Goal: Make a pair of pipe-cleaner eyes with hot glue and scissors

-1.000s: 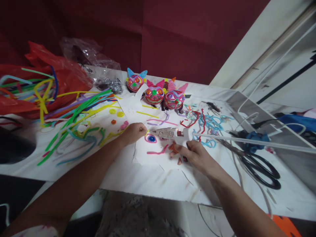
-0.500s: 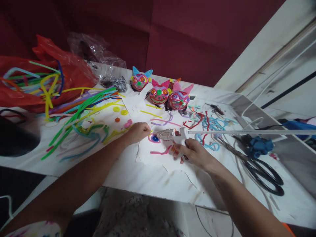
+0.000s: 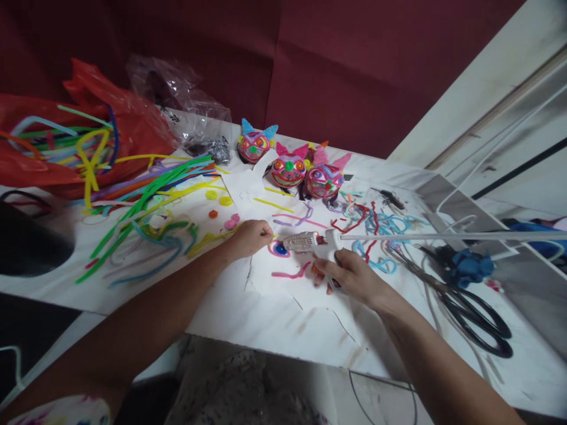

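Observation:
My right hand [image 3: 349,274] is wrapped round the grip of a white hot glue gun [image 3: 328,245], fingers at its trigger. A long clear glue stick [image 3: 434,236] runs out of the gun's back to the right. The nozzle points left, close above a blue eye shape [image 3: 280,248] ringed with pink pipe cleaner on a white sheet [image 3: 266,286]. My left hand [image 3: 253,237] is pinched at the eye's upper left edge; a bit of yellow pipe cleaner shows at its fingertips. A bent pink pipe cleaner [image 3: 290,274] lies just below the eye.
Three decorated animal heads [image 3: 289,168] stand at the back. Green pipe cleaners [image 3: 155,195] and a red plastic bag [image 3: 146,133] lie left. On the right are black-handled scissors [image 3: 473,319], a blue fabric piece [image 3: 469,265] and tangled pipe cleaners [image 3: 385,227]. A dark cylinder [image 3: 31,236] sits far left.
The view has shifted slightly, so the scene sits a little further right. Both hands and the glue gun keep nearly the same place over the blue eye.

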Available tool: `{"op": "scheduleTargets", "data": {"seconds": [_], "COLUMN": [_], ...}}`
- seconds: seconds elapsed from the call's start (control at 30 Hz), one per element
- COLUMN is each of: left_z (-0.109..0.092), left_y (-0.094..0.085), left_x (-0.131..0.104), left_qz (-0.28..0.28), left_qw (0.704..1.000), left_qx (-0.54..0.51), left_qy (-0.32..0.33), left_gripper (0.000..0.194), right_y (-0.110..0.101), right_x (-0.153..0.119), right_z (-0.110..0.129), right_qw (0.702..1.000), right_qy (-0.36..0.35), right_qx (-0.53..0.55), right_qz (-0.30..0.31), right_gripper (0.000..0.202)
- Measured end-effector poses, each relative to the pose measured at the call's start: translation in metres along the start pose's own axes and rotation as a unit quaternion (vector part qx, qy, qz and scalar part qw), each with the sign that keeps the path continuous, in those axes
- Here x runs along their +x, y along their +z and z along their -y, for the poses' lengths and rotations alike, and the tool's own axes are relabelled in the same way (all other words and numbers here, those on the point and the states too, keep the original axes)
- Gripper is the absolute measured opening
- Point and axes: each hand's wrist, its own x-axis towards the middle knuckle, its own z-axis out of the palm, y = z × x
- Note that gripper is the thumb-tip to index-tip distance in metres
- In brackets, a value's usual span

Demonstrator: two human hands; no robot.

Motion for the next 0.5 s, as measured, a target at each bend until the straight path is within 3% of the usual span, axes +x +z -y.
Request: {"op": "scheduleTargets", "data": {"seconds": [0.5], "left_z": [-0.0003], "left_y": [-0.0009], "left_x": [0.0007], "left_qz": [-0.001], "left_qw": [1.0], "left_qx": [-0.012], "left_qy": [0.003], "left_gripper": [0.011], "right_y": [0.0008], "right_x": [0.0028], "right_z": [0.0], "right_qw": [1.0], "right_qy": [0.002], "right_qx": [-0.009], "right_qz": [-0.018], "right_gripper": [0.051]}}
